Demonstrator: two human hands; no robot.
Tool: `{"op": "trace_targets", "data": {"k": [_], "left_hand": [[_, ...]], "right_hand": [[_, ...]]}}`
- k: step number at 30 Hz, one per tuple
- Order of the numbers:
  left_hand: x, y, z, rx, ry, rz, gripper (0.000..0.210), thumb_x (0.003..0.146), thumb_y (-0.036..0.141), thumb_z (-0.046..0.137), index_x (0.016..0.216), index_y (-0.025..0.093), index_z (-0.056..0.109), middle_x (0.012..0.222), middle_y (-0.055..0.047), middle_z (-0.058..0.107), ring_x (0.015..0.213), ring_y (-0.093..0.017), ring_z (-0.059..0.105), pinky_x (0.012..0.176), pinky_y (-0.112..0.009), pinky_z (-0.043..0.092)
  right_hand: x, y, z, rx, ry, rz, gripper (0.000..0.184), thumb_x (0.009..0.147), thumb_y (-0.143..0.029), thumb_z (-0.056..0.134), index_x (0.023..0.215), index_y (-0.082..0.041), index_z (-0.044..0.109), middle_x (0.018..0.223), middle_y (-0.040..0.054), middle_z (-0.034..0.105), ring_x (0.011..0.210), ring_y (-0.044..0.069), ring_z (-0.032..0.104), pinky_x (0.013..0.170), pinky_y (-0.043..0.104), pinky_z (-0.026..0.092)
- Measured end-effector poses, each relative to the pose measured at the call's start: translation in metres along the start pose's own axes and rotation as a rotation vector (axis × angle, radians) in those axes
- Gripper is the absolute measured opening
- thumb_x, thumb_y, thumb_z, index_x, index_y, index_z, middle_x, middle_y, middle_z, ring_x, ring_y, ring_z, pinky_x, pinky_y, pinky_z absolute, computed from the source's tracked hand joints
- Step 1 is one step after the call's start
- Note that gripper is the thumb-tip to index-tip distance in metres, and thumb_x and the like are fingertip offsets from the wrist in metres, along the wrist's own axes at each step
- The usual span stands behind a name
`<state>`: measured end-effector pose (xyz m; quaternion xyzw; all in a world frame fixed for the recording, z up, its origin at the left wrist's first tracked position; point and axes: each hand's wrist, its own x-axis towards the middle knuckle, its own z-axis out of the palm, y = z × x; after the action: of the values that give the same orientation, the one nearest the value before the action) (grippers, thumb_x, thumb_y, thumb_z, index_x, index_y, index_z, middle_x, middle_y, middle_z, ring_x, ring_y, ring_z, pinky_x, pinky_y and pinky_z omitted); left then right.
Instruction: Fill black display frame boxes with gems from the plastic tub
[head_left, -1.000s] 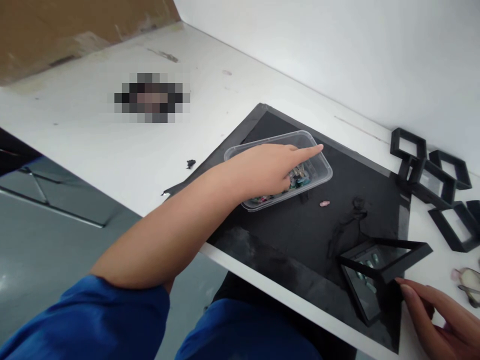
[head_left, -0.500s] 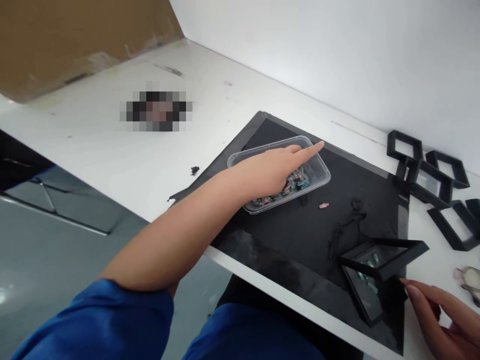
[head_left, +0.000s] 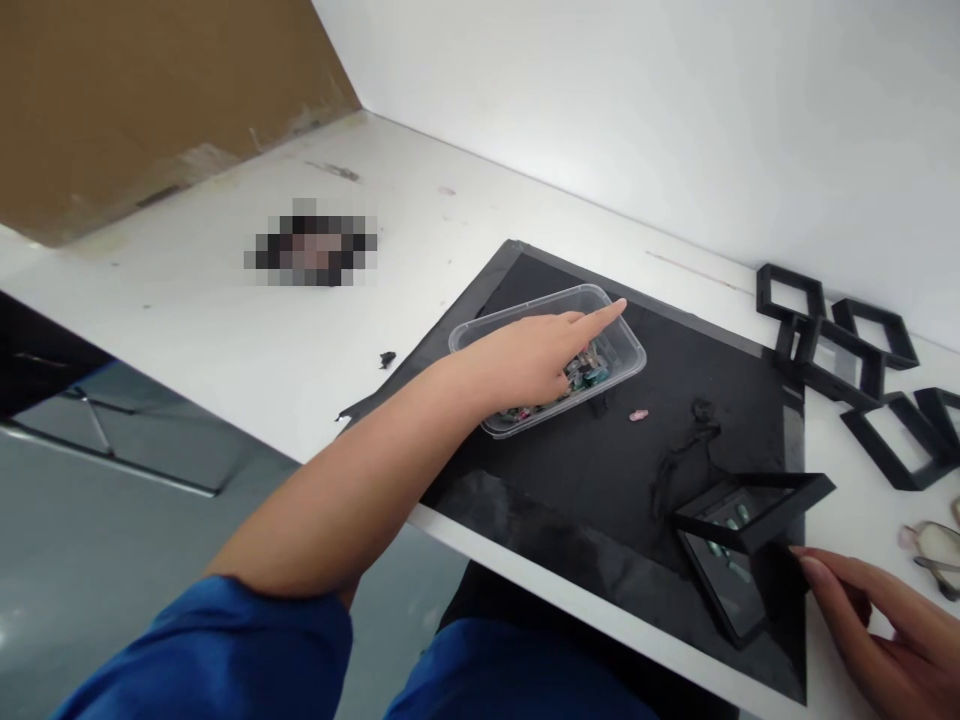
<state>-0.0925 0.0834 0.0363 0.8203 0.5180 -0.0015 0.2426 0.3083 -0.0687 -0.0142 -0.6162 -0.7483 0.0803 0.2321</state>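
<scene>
My left hand (head_left: 525,355) is over a clear plastic container (head_left: 626,355), its index finger stretched out past the far rim. Its thumb points down among small shiny coloured pieces (head_left: 589,376) in the container, and the other fingers are partly hidden. At the lower right, a black hinged display frame (head_left: 795,507) stands partly unfolded in a V, with clear film and several green pieces (head_left: 718,552) inside. My right hand (head_left: 881,615) pinches the frame's dark right edge between thumb and index finger. A small pink piece (head_left: 638,415) lies between container and frame.
A black mat (head_left: 555,480) covers part of the white table (head_left: 405,270). Several black frames (head_left: 840,360) are clustered at the right, near eyeglasses (head_left: 937,550). A black scrap (head_left: 387,359) lies left of the mat. A white wall and brown board border the table.
My left index finger still reaches over the container's rim, and my right hand stays at the frame's edge. The view has shifted slightly; no object has visibly moved.
</scene>
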Motion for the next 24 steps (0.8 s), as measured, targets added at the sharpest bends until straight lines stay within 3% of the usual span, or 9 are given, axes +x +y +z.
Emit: {"op": "trace_targets", "data": {"k": [4, 13, 21, 24], "left_hand": [[0.0, -0.002, 0.002, -0.045, 0.006, 0.025, 0.103, 0.084, 0.007, 0.051, 0.171, 0.029, 0.0, 0.135, -0.011, 0.064, 0.077, -0.014, 0.059, 0.066, -0.026, 0.041], [0.001, -0.006, -0.001, -0.101, -0.015, 0.036, 0.104, 0.084, 0.011, 0.055, 0.171, 0.033, 0.003, 0.13, -0.008, 0.066, 0.084, -0.015, 0.062, 0.066, -0.025, 0.041], [0.0, -0.003, -0.001, -0.056, -0.033, 0.023, 0.103, 0.085, 0.008, 0.051, 0.171, 0.032, 0.001, 0.131, -0.009, 0.068, 0.081, -0.016, 0.063, 0.07, -0.027, 0.043], [-0.004, -0.001, -0.006, -0.029, -0.016, 0.01, 0.098, 0.085, 0.006, 0.049, 0.171, 0.034, 0.009, 0.135, -0.007, 0.067, 0.09, -0.018, 0.065, 0.073, -0.028, 0.045]], "right_hand": [[0.003, -0.005, 0.001, -0.001, 0.025, 0.03, 0.026, 0.09, -0.048, 0.069, 0.088, -0.026, 0.083, 0.076, 0.0012, 0.08, 0.051, 0.015, 0.066, 0.05, 0.025, 0.054], [-0.002, 0.014, 0.01, 0.037, 0.053, 0.161, 0.031, 0.09, -0.055, 0.069, 0.089, -0.027, 0.082, 0.079, 0.0006, 0.08, 0.058, 0.016, 0.066, 0.054, 0.026, 0.055], [-0.006, 0.022, 0.015, 0.03, 0.06, 0.158, 0.034, 0.091, -0.057, 0.068, 0.092, -0.026, 0.082, 0.083, 0.0013, 0.08, 0.059, 0.015, 0.065, 0.054, 0.024, 0.054], [-0.009, 0.02, 0.015, 0.032, 0.074, 0.167, 0.037, 0.092, -0.059, 0.067, 0.094, -0.024, 0.081, 0.083, 0.0026, 0.08, 0.06, 0.014, 0.064, 0.056, 0.024, 0.054]]}}
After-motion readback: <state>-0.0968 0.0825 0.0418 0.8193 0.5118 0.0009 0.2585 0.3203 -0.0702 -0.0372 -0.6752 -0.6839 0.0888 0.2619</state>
